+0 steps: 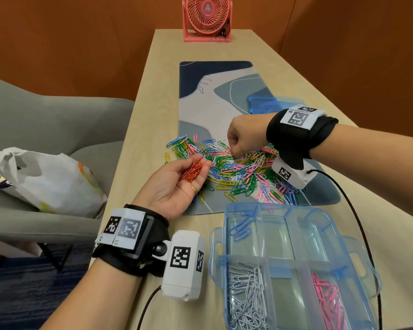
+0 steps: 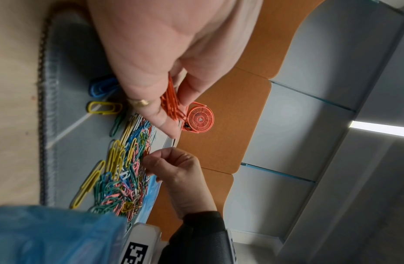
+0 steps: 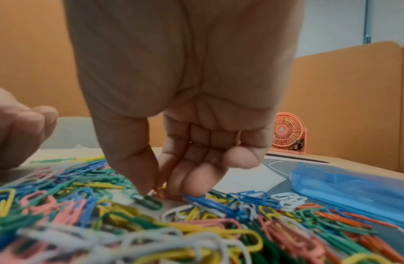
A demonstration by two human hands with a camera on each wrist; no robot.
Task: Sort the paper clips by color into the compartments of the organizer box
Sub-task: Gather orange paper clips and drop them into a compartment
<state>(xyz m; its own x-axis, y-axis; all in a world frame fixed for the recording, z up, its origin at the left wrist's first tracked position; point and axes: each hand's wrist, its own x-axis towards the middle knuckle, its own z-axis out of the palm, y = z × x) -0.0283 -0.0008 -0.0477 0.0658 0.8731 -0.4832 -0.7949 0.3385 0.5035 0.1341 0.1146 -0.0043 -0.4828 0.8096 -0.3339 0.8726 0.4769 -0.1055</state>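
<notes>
Paper clips (image 1: 239, 167): white, pink, few blue binned in organizer box (image 1: 293, 265). My left hand (image 1: 177, 184) cups orange clips (image 1: 191, 172), right hand (image 1: 242, 136) pinching another. Most unsorted.

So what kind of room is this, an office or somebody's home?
Probably an office booth or meeting nook: a long wooden table walled by orange partition panels, a grey armchair beside it, and a desk mat on top.
</notes>
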